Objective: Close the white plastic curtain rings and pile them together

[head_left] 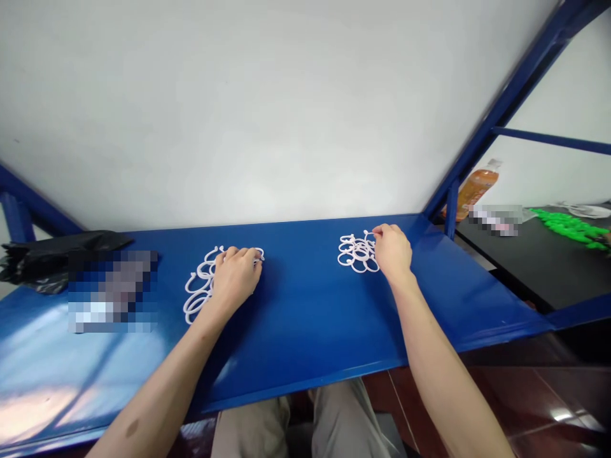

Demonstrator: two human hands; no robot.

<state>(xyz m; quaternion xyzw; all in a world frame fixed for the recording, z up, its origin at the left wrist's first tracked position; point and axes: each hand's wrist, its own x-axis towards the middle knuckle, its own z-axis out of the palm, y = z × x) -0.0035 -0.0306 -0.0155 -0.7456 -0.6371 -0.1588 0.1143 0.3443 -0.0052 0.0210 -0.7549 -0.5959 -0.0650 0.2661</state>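
Two groups of white plastic rings, open hoops with small knobbed ends like shower curtain rings, lie flat on the blue tabletop [305, 305]. Over the larger left group of rings [198, 296] rests my left hand [235, 273], its fingers curled onto the hoops and covering part of them. A ring edge shows beside its fingertips. At the right, my right hand [394, 251] pinches a white ring between thumb and forefinger, at the edge of the smaller group of rings [359, 254]. The hoops there overlap one another.
A crumpled black plastic bag [62, 254] lies at the left, beside a blurred-out item [114, 289]. Blue frame bars [451, 210] border the table's right end. Beyond them, a black table [539, 261] carries an orange drink bottle [477, 189] and bright green pieces [573, 228].
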